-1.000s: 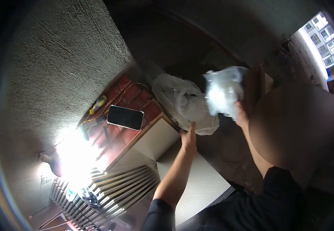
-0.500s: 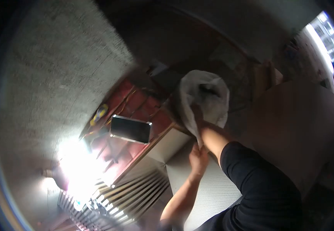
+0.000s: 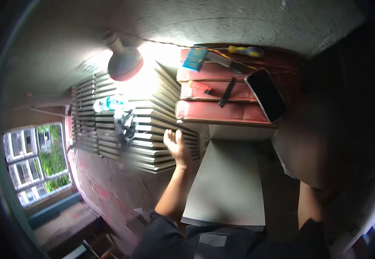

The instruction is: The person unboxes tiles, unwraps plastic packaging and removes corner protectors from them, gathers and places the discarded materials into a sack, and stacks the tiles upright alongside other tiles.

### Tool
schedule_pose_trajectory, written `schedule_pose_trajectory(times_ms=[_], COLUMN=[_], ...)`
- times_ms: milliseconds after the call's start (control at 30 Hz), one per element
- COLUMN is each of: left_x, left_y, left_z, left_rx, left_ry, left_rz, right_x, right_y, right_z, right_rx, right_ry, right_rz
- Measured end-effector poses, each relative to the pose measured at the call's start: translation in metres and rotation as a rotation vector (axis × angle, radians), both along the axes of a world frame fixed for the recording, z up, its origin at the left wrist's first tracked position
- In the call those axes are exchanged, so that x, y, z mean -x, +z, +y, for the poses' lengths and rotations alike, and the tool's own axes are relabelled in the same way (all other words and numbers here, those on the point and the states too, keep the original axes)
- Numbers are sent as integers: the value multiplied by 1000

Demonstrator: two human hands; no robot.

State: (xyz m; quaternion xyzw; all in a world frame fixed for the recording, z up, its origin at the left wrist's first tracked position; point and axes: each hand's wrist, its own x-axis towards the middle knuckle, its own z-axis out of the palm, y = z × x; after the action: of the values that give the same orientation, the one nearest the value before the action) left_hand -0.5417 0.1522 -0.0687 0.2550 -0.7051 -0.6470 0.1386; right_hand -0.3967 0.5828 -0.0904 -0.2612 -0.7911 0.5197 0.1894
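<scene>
My left hand (image 3: 178,149) is raised with fingers apart and nothing in it, beside a stack of pale slats or panels (image 3: 153,157). My right forearm (image 3: 308,205) reaches forward at the right; the hand itself is hidden by a blurred brownish round shape (image 3: 334,142). A small pale edge (image 3: 286,167), perhaps of the white bag, shows near it. Between my arms lies a stack of white dotted panels (image 3: 226,185). Ahead, a smartphone (image 3: 266,95) lies on red cartons (image 3: 222,112).
The cartons also carry a yellow-handled screwdriver (image 3: 244,51), a blue packet (image 3: 195,59), a small red item (image 3: 199,87) and a black strip (image 3: 227,92). A bright lamp (image 3: 125,62) hangs over the slats, where a bottle (image 3: 109,103) and black plastic (image 3: 125,125) lie.
The view has swung left. Earlier my right hand was inside a white bag and my left hand at its rim; now the left hand is away from it, with open fingers.
</scene>
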Motion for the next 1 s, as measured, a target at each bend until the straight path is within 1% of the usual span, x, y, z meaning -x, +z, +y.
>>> schedule_pose_trajectory(times_ms=[33, 67, 100, 167, 233, 267, 333, 367, 400, 433, 500, 533, 567, 600, 633, 700, 733, 767, 833, 900, 933, 967, 1000], left_x=[13, 21, 27, 32, 33, 31, 33, 37, 40, 42, 40, 38, 35, 32, 26, 15, 5, -4, -18, -44, -61, -81, -101], left_y=[-2, -11, -6, -54, -44, -30, -30, -26, -21, -20, -7, 8, 12, 17, 26, 37, 52, 65, 54, 44, 61, 63, 65], left_z=[-10, -17, -8, -7, 6, 3, -14, -24, -33, -44, -57, -61, -65, -71, -75, -77, -75, -73, -93, -113, -117, -121, -122], left_rx=[14, -39, 37, 121, -92, 48, -6, -29, 28, 141, 295, 356, 367, 402, 437, 543, 713, 789, 680, 488, 549, 547, 473], left_ry=[-74, -175, -212, -163, -99, -120, -241, -318, -409, -476, -628, -701, -751, -828, -904, -899, -851, -772, -636, -574, -555, -498, -434], left_rz=[3, 4, -38, 14, 30, -46, -49, -40, -36, -148, -227, -290, -262, -250, -238, -367, -266, -339, -275, -143, -164, -176, -242], right_x=[-15, -31, -49, -76, -101, -116, -125, -128, -132, -139, -145, -147, -149, -151, -151, -143, -137, -137, -137, -140, -142, -147, -154], right_y=[27, 41, 54, 54, 70, 80, 91, 93, 95, 98, 106, 107, 110, 113, 120, 137, 152, 162, 177, 190, 195, 199, 194], right_z=[-31, -59, -83, -125, -150, -153, -161, -160, -158, -158, -156, -154, -153, -149, -146, -145, -145, -143, -144, -145, -144, -143, -141], right_rx=[41, 112, 179, 4, 75, 73, 158, 145, 45, -52, -100, -200, -300, -357, -370, -366, -384, -395, -385, -352, -370, -386, -389], right_ry=[67, 180, 282, 454, 467, 474, 510, 518, 632, 741, 735, 716, 688, 660, 636, 525, 496, 480, 441, 429, 435, 440, 431], right_rz=[-34, -109, -192, -59, -265, -297, -544, -539, -502, -465, -508, -449, -390, -290, -295, -226, -188, -178, -156, -167, -171, -179, -168])
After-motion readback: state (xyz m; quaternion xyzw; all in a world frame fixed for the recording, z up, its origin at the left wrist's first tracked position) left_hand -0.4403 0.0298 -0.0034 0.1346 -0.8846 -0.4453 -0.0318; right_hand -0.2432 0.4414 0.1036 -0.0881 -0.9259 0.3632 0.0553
